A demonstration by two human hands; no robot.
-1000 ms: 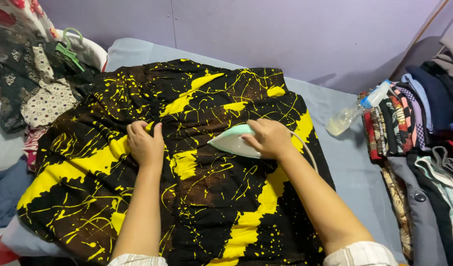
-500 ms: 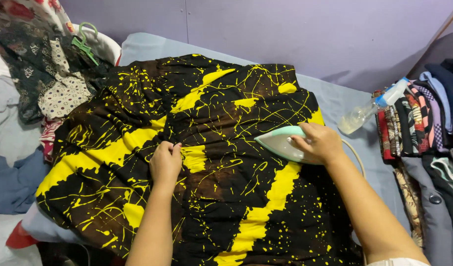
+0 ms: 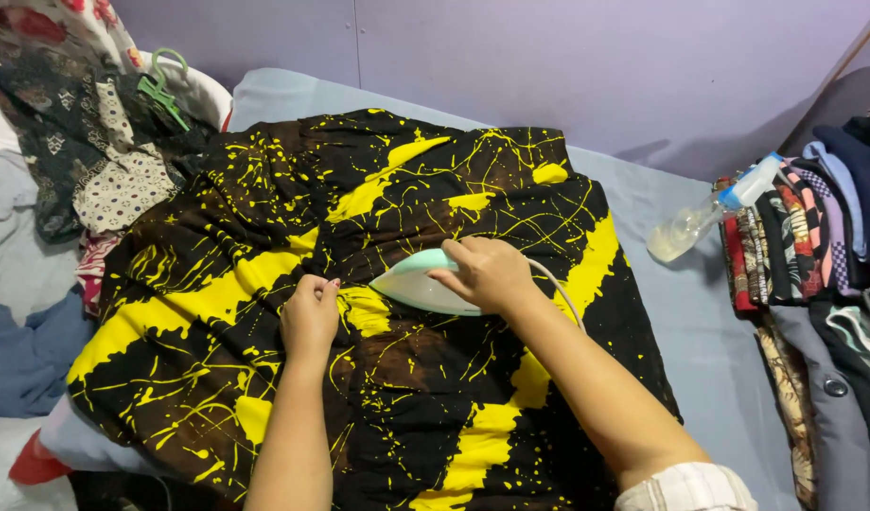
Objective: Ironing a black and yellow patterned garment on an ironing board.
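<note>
My right hand [image 3: 487, 274] grips the top of a pale green and white clothes iron [image 3: 418, 284], fingers curled over its handle; the iron's soleplate rests flat on a black cloth with yellow bands and splashes [image 3: 387, 312]. The pointed nose of the iron faces my left hand [image 3: 310, 315], just beside it. My left hand lies on the cloth with the fingers drawn in, pinching a small fold of fabric at the fingertips. The iron's white cord [image 3: 560, 293] curves out from under my right wrist. The cloth is spread beneath both hands over a light blue padded surface [image 3: 700, 312], which shows bare to the right of my right arm. Beyond my right hand, further right, a clear spray bottle with a blue top [image 3: 702, 220] lies tilted against a stack of folded clothes [image 3: 813, 255]. Beyond my left hand, to the left, sits a heap of patterned garments [image 3: 94, 161] with a green hanger [image 3: 162, 90].
</note>
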